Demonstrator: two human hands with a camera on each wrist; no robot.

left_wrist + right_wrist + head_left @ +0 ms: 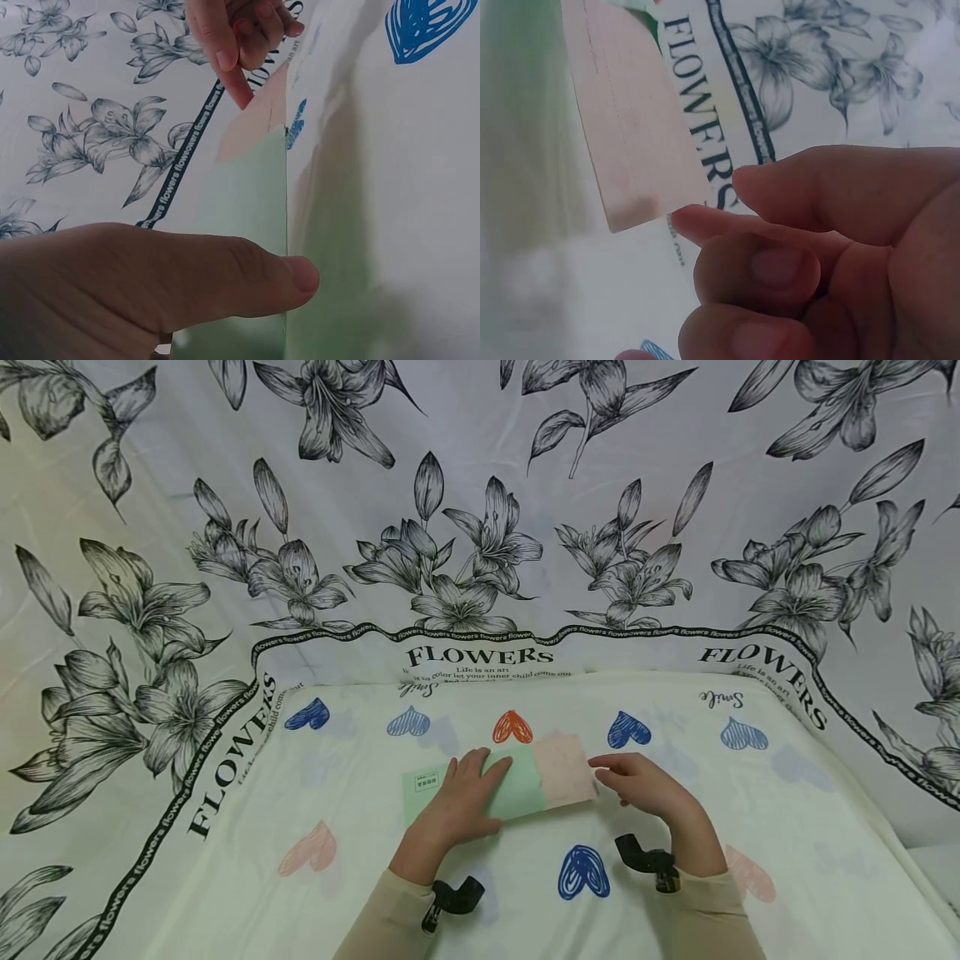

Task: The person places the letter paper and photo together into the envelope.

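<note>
A long, flat paper packet (521,774), green over most of its length with a pink end section (567,768), lies lengthwise in front of me. My left hand (461,797) holds its green part across the width, fingers toward the far edge and thumb over the near edge. The left wrist view shows that thumb (247,274) crossing the edge. At the pink end (634,127), my right hand (637,781) has its index fingertip right at the short edge. Its thumb (810,184) stands apart, with the other fingers loosely curled.
A white cloth with coloured hearts (583,871) covers the surface. Behind and at the sides hangs a flower-print fabric (480,560) with a black lettered band. Each wrist wears a black camera mount (457,895).
</note>
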